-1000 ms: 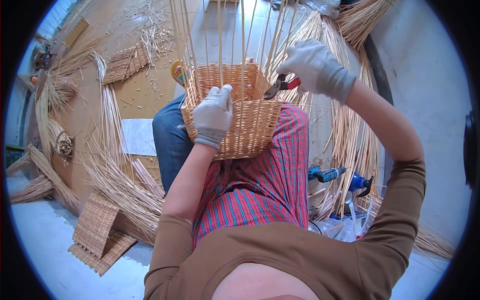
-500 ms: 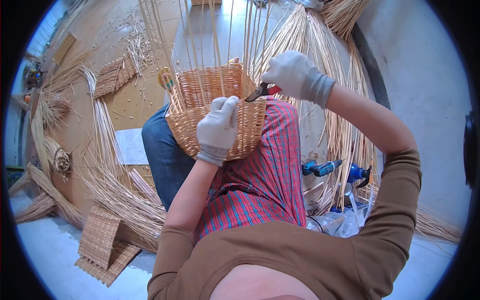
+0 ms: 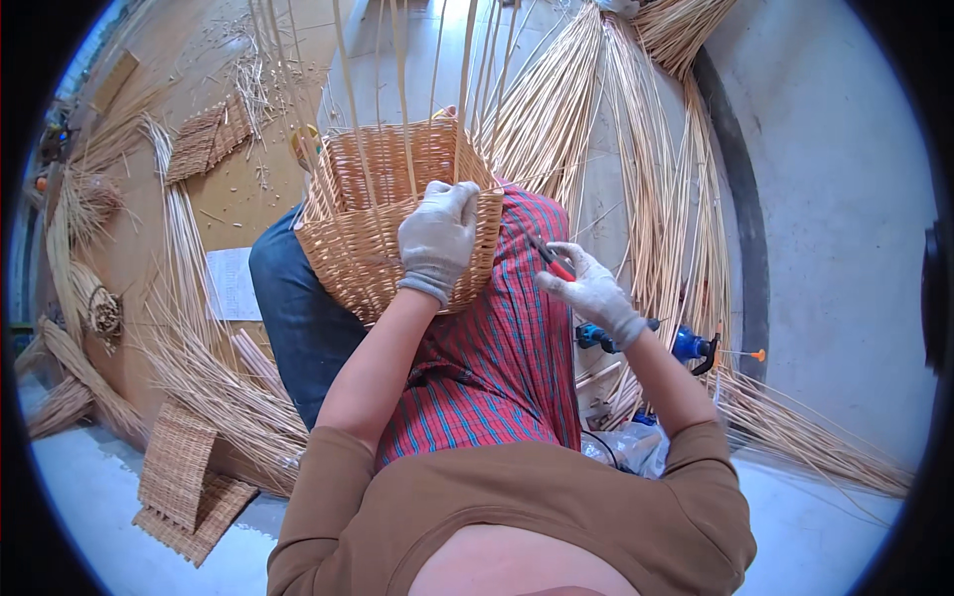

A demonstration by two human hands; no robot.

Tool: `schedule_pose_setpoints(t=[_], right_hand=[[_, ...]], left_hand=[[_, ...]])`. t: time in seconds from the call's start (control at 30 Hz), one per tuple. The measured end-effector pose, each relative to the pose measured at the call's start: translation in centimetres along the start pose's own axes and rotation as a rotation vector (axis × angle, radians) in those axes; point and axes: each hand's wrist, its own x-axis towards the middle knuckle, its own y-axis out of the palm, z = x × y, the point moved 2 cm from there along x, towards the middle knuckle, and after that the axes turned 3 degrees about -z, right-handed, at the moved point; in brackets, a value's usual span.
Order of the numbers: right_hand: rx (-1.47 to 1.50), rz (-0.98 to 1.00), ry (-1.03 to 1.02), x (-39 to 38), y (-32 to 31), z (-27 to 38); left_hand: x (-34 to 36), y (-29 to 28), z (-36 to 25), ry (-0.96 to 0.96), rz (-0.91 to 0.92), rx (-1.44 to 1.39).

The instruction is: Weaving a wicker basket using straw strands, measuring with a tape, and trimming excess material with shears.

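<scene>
Basket (image 3: 368,253) on lap (image 3: 477,407), mouth up. Visible walls woven; stakes (image 3: 402,89) standing long above the rim. By judgement: weaving well along, edge unfinished, stake ends left to deal with. Left hand (image 3: 437,236) at near rim, fingers bunched and pinching; rim itself or a stake, cannot tell. Right hand (image 3: 596,295) lower, clear of basket, elbow bent, fingers curled around pruners (image 3: 550,256), blades angled basketward.
</scene>
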Motion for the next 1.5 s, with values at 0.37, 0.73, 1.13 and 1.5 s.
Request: schedule_pose_setpoints(t=[0.37,0.73,1.13,1.5], right_hand=[[-0.186,-0.252,-0.337,4.6,0.0,1.1],[0.779,-0.042,0.010,6.2,5.0,0.0],[0.366,-0.380,-0.123,15.2,8.1,5.8],[-0.072,-0.395,-0.128,20.2,5.4,16.9]], left_hand=[[-0.2,0.2,0.0,-0.030,-0.006,-0.071],[-0.5,0.6,-0.7,0.094,0.192,0.398],[8.4,-0.3,-0.2,0.047,0.363,0.535],[21.2,0.4,5.8,-0.092,0.578,0.707]])
